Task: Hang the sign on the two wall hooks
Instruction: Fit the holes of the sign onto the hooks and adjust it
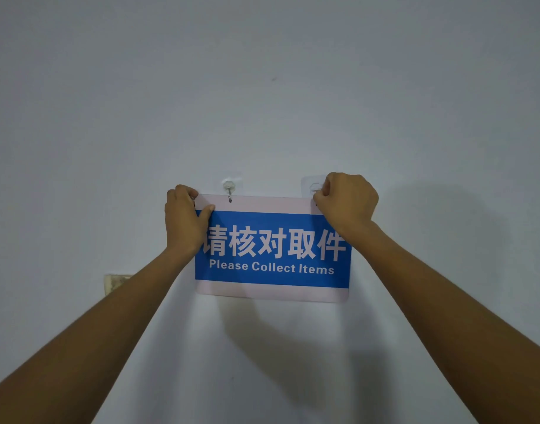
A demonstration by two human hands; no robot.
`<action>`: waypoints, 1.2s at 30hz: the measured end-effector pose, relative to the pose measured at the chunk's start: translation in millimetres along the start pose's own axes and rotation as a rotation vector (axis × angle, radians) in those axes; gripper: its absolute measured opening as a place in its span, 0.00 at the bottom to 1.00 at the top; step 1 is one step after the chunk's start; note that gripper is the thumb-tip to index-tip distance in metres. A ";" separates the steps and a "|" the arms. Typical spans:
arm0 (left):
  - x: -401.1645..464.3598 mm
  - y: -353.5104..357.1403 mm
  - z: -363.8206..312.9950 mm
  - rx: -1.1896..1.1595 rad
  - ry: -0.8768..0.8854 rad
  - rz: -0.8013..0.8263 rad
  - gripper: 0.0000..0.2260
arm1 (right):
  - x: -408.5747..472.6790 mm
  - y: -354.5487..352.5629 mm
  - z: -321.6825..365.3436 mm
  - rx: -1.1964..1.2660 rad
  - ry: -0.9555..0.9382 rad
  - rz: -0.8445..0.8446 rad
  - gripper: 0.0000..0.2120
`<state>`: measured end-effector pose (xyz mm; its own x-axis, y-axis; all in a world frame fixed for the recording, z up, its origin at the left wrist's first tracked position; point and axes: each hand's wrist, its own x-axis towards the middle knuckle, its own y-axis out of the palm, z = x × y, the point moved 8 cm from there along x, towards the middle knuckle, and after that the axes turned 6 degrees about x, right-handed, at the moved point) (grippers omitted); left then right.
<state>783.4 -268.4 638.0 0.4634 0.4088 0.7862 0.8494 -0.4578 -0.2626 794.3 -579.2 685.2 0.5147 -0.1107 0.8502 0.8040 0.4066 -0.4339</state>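
Far to my left, low on the pale grey-white painted wall (262,71), a small beige rectangular plate (117,282) peeks out from behind my left forearm; I cannot tell what it is.

My left hand (186,220) is clamped on the upper left corner of the flat rectangular plastic sign (271,255), thumb lying across the front at the edge of the blue panel, fingers curled over the top edge and behind it. The sign has a blue middle band with large white Chinese characters and the line "Please Collect Items" beneath, and pale pinkish-white strips along its top and bottom. It lies flat against the wall, its top edge sloping slightly down to the right.

Just right of my left hand sits the left clear adhesive wall hook (229,187), its small metal prong passing through a hole near the sign's top edge.

Further right, the second clear adhesive wall hook (314,186) shows only in part, since my right hand (346,200) covers its right side. That hand is closed tight, fingertips pinching at the sign's upper right corner right at the hook. Whether this corner is on the prong I cannot tell; my fingers hide it.
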 end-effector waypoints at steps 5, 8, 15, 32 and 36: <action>-0.7 -0.4 0.8 -0.011 -0.015 -0.009 0.15 | -1.3 -2.7 6.8 0.096 0.009 0.010 0.06; -1.5 0.8 0.9 -0.020 0.000 -0.012 0.15 | -4.6 -1.3 10.9 0.102 0.009 -0.020 0.04; -0.9 -0.1 0.0 -0.028 -0.004 -0.003 0.14 | 0.7 4.2 2.3 0.145 0.060 0.017 0.04; -1.7 1.5 -0.1 -0.014 -0.023 -0.024 0.14 | 5.7 6.0 2.7 0.199 0.214 0.113 0.04; -1.8 1.3 -2.1 0.004 -0.027 -0.016 0.14 | 4.2 4.4 9.5 0.203 0.208 0.092 0.02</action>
<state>783.1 -271.4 637.5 0.4563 0.4369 0.7752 0.8577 -0.4480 -0.2524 797.1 -569.2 689.7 0.6490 -0.2399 0.7220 0.6865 0.5938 -0.4198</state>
